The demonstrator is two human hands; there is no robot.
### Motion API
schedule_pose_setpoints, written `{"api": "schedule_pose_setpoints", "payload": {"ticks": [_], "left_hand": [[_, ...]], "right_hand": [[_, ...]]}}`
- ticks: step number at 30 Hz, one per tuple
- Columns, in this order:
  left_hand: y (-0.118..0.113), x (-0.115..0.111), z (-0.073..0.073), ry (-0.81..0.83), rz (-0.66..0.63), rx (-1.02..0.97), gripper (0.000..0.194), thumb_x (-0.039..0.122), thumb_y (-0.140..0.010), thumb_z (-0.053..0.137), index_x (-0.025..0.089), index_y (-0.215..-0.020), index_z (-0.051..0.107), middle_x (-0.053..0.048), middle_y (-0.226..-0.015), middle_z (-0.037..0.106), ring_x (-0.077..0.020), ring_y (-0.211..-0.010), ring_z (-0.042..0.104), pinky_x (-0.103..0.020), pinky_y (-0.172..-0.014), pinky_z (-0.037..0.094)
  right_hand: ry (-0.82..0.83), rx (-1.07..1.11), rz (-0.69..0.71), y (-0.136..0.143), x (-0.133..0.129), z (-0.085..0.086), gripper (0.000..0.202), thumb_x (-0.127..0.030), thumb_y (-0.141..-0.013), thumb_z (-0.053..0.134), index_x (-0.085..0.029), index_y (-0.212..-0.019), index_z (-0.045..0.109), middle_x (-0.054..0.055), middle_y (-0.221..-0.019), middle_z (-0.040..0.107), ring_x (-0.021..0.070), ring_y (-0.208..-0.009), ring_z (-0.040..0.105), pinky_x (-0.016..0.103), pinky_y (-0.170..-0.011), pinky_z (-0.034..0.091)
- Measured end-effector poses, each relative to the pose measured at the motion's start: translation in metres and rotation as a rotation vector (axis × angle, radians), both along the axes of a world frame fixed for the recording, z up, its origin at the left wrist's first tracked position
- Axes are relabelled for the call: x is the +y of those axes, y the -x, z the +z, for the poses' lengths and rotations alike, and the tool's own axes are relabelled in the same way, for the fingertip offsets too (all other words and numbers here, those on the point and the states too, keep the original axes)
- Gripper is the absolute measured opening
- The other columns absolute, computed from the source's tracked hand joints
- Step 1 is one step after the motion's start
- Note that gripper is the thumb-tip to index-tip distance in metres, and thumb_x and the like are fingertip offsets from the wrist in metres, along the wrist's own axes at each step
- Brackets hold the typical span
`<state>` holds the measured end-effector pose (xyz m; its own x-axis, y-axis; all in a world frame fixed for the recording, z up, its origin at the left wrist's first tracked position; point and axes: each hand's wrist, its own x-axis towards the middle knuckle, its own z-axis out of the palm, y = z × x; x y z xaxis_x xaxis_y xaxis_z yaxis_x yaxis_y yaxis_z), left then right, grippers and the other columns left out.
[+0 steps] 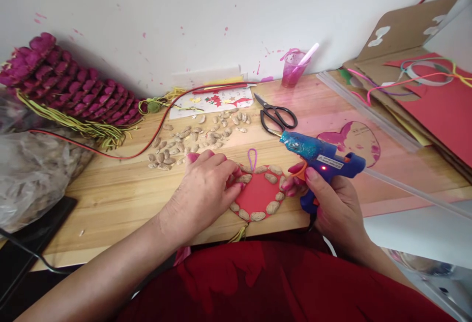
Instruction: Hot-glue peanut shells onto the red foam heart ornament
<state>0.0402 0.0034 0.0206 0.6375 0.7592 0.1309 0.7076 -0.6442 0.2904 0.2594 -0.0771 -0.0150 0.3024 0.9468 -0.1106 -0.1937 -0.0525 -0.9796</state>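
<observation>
A red heart [255, 191] lies on the wooden table near its front edge, with peanuts [273, 207] around its border and a purple loop [252, 159] at its top. My left hand [206, 189] is over the heart's left side, thumb and fingertips on a peanut [245, 179] there. In my right hand [332, 199] is a blue glue gun [317, 154] with a small red light lit, fingers round its handle and orange trigger. The nozzle points up and left, away from the heart, towards black scissors [278, 114]. Loose peanuts [184, 140] lie behind my left hand.
A pink-stained cup [294, 69] stands by the wall. At the right are a painted heart-shaped piece [356, 140] and an open cardboard box [401, 51] with red sheets. A purple stacked craft [73, 86] and plastic bag [33, 179] are at the left. A red cord [158, 128] crosses the table.
</observation>
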Motion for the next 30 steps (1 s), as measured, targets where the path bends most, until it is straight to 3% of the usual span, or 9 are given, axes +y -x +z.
{"api": "schedule_pose_setpoints", "payload": {"ticks": [30], "left_hand": [[0.0027, 0.0058, -0.0037, 0.067, -0.056, 0.021, 0.009, 0.022, -0.09, 0.059, 0.021, -0.086, 0.066, -0.003, -0.084, 0.061, -0.0229, -0.088, 0.05, -0.038, -0.079, 0.037]], "right_hand": [[-0.008, 0.059, 0.024, 0.0013, -0.0002, 0.0032, 0.02, -0.041, -0.092, 0.066, -0.023, -0.09, 0.074, 0.002, -0.079, 0.075, 0.0184, -0.077, 0.07, 0.03, -0.073, 0.051]]}}
